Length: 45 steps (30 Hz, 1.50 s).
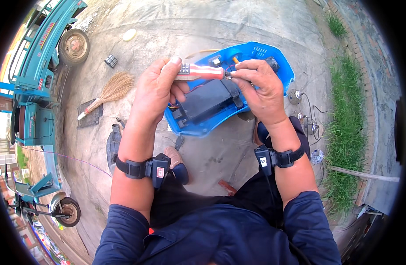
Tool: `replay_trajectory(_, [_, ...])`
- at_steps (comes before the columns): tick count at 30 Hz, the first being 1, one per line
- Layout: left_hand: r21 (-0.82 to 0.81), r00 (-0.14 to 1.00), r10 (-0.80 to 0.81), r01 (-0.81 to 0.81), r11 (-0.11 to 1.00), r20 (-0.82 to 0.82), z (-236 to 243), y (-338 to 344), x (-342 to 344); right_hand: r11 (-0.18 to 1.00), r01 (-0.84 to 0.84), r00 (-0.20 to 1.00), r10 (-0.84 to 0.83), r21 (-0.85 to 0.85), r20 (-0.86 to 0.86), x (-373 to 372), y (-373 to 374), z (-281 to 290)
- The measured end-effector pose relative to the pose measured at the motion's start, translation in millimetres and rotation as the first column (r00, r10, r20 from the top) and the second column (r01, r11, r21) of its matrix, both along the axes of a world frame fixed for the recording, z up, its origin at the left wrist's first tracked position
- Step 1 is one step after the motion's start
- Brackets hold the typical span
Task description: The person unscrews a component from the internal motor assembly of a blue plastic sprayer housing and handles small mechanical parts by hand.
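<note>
My left hand [163,84] grips the end of a red and white screwdriver handle [207,72], which has a dark grid of small holes at that end. My right hand [260,90] has thumb and forefinger pinched at the handle's metal tip [228,75]. Both are raised over a blue plastic shell [283,66], which holds a black box [203,102], wires and small fittings, among them an orange-topped part [235,60].
At left stand a teal cargo tricycle [44,44] and a scooter [48,203]. A straw broom [112,88] and dark plastic pieces [113,143] lie on the grey ground. Corded metal objects [300,115] and a long pole [362,174] are at right, beside a grass strip [344,137].
</note>
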<state>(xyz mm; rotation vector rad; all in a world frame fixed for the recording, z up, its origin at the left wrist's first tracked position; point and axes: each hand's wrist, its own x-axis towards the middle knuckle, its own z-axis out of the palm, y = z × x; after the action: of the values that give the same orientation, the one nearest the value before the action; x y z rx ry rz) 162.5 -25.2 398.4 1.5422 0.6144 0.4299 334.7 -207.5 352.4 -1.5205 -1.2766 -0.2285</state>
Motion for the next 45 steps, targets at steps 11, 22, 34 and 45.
replay_trajectory(11, [-0.002,0.999,0.015,-0.015,1.000,-0.030,0,-1,0,0.998,-0.061,0.957,0.059,0.001,-0.284,5,-4,-4])
replay_trajectory(22, [-0.037,1.000,0.001,-0.002,0.999,-0.023,-3,4,-3,0.984,-0.109,0.653,0.180,0.144,-0.735,12,-6,-6])
replay_trajectory(34, [-0.003,0.998,0.062,-0.062,0.998,-0.020,1,15,-8,0.956,-0.288,0.749,0.263,0.058,-0.608,16,-30,19])
replay_trajectory(45, [0.013,0.999,0.016,-0.016,1.000,-0.045,-2,10,-4,0.992,-0.089,0.976,0.069,-0.089,-0.205,0,-9,11])
